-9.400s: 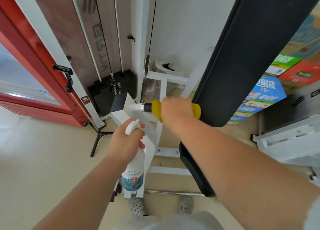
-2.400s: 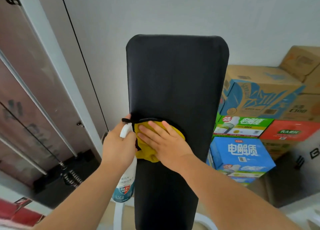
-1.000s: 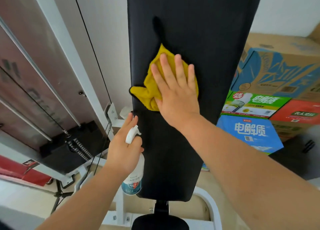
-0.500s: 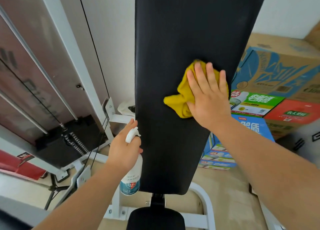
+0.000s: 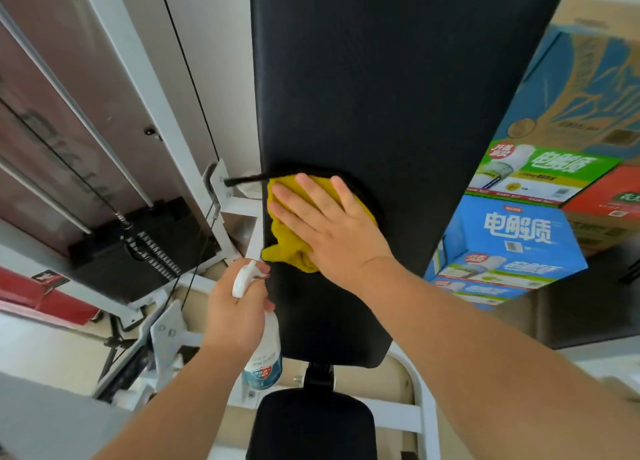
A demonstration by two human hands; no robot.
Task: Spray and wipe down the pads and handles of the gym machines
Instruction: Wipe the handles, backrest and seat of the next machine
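Surroundings: stacked cartons (image 5: 519,238) stood right of my black back pad (image 5: 381,96); a weight stack (image 5: 145,248) sat left.
Right hand (image 5: 332,231): flat, fingers spread, I pressed the yellow cloth (image 5: 287,248) against the pad's left edge.
Left hand (image 5: 232,314): I gripped the spray bottle (image 5: 263,366) just beside the pad.

**Cloth, bottle and back pad**

A crumpled yellow cloth (image 5: 289,248) is lying pressed flat against the left edge of a tall black back pad (image 5: 381,96). A white spray bottle (image 5: 263,352) is hanging upright just beside the pad's lower left edge.
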